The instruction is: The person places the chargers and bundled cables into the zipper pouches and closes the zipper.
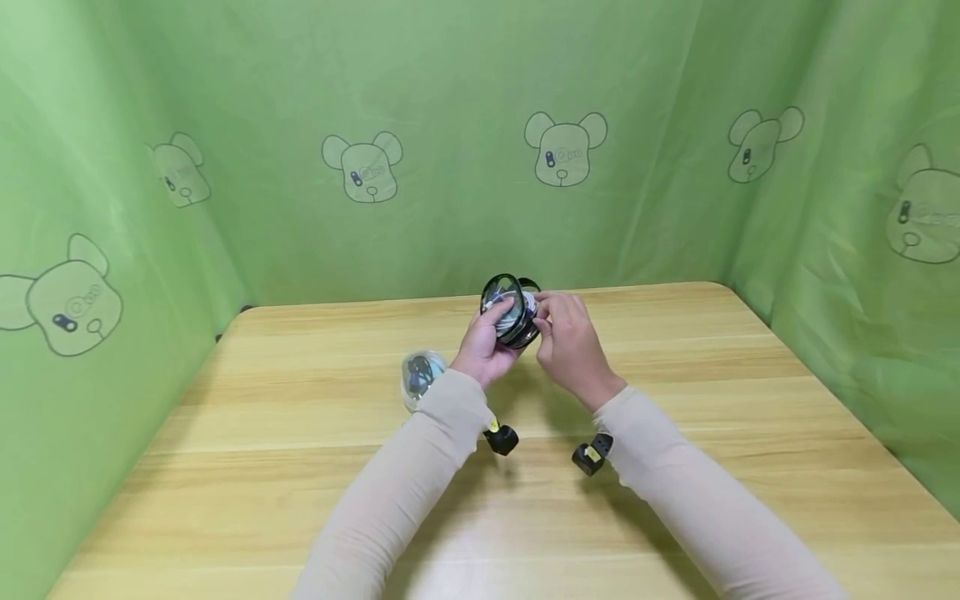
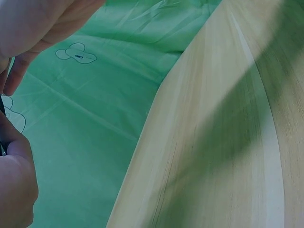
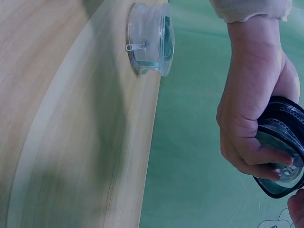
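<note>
A round clear case (image 1: 501, 292) with black trim is held up over the far part of the table. My left hand (image 1: 483, 346) grips it from the left, thumb across its clear face; the right wrist view shows this left hand (image 3: 251, 95) with fingertips against the case (image 3: 280, 128). Two black rims stand apart at the top, and something white and coiled shows inside. My right hand (image 1: 570, 342) pinches at the right edge with thumb and index finger; I cannot tell whether rim or coil is between them. In the left wrist view the case is mostly hidden.
A second clear round case (image 1: 422, 377) with a zip pull and bluish contents sits on the wooden table (image 1: 300, 400), left of my left wrist. Green curtains (image 1: 450, 67) with bear-head prints stand behind and at both sides. Black wrist cameras (image 1: 502, 439) hang under both wrists.
</note>
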### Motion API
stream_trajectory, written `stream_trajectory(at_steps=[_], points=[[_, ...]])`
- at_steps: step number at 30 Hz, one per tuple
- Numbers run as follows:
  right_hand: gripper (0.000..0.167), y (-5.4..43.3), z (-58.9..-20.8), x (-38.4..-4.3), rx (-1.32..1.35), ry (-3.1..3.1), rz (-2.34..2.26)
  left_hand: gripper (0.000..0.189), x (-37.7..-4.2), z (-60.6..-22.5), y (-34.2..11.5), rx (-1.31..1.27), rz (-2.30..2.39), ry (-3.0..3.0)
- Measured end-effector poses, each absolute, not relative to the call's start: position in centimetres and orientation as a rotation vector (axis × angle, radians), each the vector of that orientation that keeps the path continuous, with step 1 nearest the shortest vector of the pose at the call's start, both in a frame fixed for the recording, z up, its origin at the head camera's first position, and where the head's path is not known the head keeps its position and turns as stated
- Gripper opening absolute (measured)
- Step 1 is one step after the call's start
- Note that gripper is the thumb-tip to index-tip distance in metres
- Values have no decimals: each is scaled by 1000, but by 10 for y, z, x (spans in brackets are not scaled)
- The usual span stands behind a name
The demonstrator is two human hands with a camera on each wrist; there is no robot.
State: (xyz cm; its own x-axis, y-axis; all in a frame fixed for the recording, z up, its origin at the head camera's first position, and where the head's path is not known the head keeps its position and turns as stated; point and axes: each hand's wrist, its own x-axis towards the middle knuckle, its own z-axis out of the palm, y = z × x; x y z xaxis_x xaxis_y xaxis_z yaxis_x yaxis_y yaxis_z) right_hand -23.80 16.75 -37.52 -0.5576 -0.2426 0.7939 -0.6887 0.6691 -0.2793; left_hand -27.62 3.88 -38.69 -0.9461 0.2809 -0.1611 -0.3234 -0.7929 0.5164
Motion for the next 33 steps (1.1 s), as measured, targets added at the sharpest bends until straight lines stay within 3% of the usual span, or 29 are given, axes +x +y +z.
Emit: stream_trajectory(at_steps=[33], points=[[16,174,-373,-243,683,-2132,796,49,-270,-391,35,-74,2642,896]])
